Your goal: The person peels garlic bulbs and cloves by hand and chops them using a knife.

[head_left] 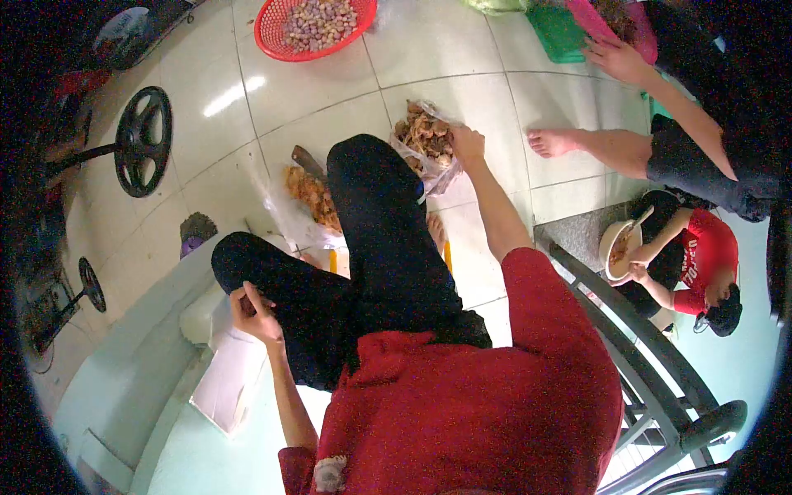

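My right hand (468, 147) is closed on the edge of a clear plastic bag (445, 175). Inside are brown, irregular pieces (425, 136) whose kind I cannot make out. Beside my left knee, my left hand (257, 315) is raised with its fingers partly bent and apart; nothing shows in it. Between my legs on the floor lies another clear plastic bag (290, 221), with orange-brown pieces (312, 198) in it. A dark knife blade (308, 162) lies at its upper edge.
A red plastic colander (262, 37) with small purplish-white pieces stands on the tiles ahead. Exercise-machine-like black wheels (143, 142) are at left. A person's bare foot (551, 142) is at right. Near a dark railing (610, 318), another person holds a white bowl (606, 247).
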`<state>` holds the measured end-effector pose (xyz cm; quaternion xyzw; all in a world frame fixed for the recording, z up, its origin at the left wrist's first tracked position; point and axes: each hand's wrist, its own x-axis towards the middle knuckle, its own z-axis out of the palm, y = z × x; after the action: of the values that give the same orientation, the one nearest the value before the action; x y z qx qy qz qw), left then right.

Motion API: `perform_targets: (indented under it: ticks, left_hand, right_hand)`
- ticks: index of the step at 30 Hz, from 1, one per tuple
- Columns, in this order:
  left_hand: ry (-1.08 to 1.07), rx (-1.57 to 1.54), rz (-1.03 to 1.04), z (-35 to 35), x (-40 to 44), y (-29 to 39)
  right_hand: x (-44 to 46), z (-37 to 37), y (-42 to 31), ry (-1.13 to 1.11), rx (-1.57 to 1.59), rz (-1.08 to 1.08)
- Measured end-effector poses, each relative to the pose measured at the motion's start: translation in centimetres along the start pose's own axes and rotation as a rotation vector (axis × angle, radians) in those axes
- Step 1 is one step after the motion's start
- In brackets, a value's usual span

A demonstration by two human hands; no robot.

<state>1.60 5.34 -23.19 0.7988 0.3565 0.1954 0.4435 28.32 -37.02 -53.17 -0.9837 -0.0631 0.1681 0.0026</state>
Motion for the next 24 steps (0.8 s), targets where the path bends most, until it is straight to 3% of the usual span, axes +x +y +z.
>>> perform_targets:
  ticks: [4, 7, 9, 13, 15, 16, 18, 19, 20, 21, 23, 24]
  left_hand:
    - [-0.001, -0.042, 0.052, 0.5, 0.4, 0.8]
    - [-0.008, -0.072, 0.051, 0.6, 0.7, 0.7]
    - [-0.017, -0.089, 0.044, 0.6, 0.8, 0.4]
    - [-0.052, -0.134, 0.010, 1.1, 1.0, 0.9]
    - [-0.087, -0.189, -0.012, 1.3, 1.0, 1.0]
    - [-0.088, -0.198, -0.008, 1.2, 1.0, 1.0]
    - [-0.163, -0.221, -0.005, 1.6, 1.3, 1.2]
    - [-0.147, -0.201, 0.084, 2.3, 1.2, 1.8]
    - [-0.185, -0.161, 0.146, 2.8, 0.9, 2.7]
    - [-0.315, -0.194, 0.019, 3.3, 0.4, 4.5]
    - [-0.476, -0.103, 0.251, 5.4, 0.1, 8.6]
    - [-0.623, -0.253, 0.171, 6.6, -0.1, 10.0]
  right_hand:
    - [-1.7, -2.6, -0.4, 0.076, 0.083, 0.014]
    - [-4.0, -3.3, -0.1, 0.195, 0.315, 0.015]
    - [-5.1, -3.0, -0.6, 0.401, 0.592, 0.057]
    - [-7.1, -5.5, -3.0, 0.417, 0.822, 0.101]
    - [-9.1, -8.8, -4.7, 0.200, 1.184, 0.260]
    - [-9.8, -9.1, -5.2, 0.210, 1.181, 0.258]
    - [-10.2, -9.9, -6.6, 0.216, 1.575, 0.238]
    - [-11.9, -13.8, -8.0, 0.154, 1.639, 0.239]
    - [-13.1, -16.0, -9.1, 0.158, 1.635, 0.230]
    - [-14.2, -17.5, -10.0, 0.144, 1.669, 0.192]
    - [-15.6, -18.2, -11.7, 0.122, 1.807, 0.107]
    - [-16.3, -18.8, -12.5, 0.118, 1.803, 0.104]
